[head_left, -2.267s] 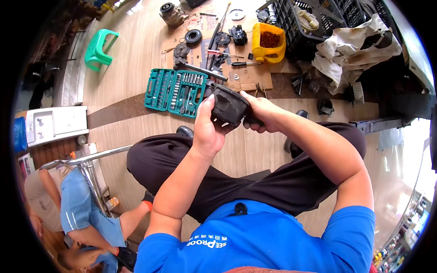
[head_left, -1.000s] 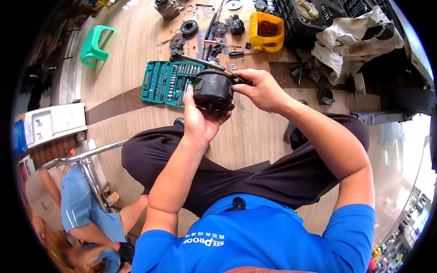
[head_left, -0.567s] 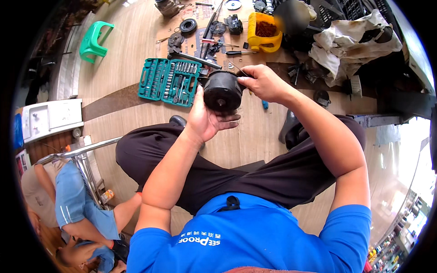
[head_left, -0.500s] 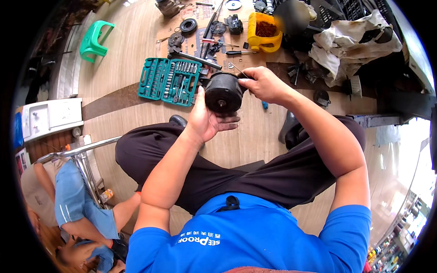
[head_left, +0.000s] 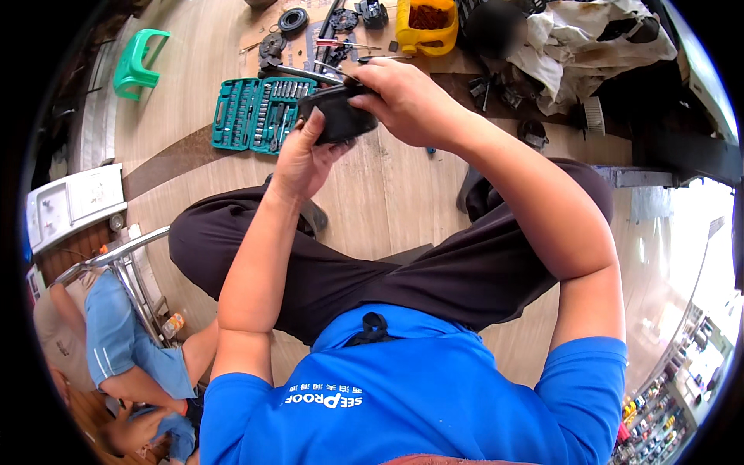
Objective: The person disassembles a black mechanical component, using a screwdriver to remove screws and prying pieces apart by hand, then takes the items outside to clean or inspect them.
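Observation:
A black round motor (head_left: 339, 116) is held up in front of me, tilted so that its side shows. My left hand (head_left: 304, 157) grips it from below and the left, thumb on its near side. At its upper right rim is my right hand (head_left: 407, 99), fingers bent and closed, the thumb against the motor. A thin metal rod (head_left: 328, 70) sticks out leftward from the right fingers, over the motor's top; its other end is hidden in the hand. Behind the motor lies an open green socket set (head_left: 249, 116).
Loose parts and tools, among them a black ring (head_left: 293, 20), lie on cardboard beyond the motor. A cut-open yellow jug (head_left: 443, 39) stands at the back, a white cloth (head_left: 577, 54) right of it. A green stool (head_left: 139, 66) is far left; another person sits lower left.
Both hands have moved left and slightly away with the motor. It has tipped: its end with the central shaft faced me before, and now the side shows more.

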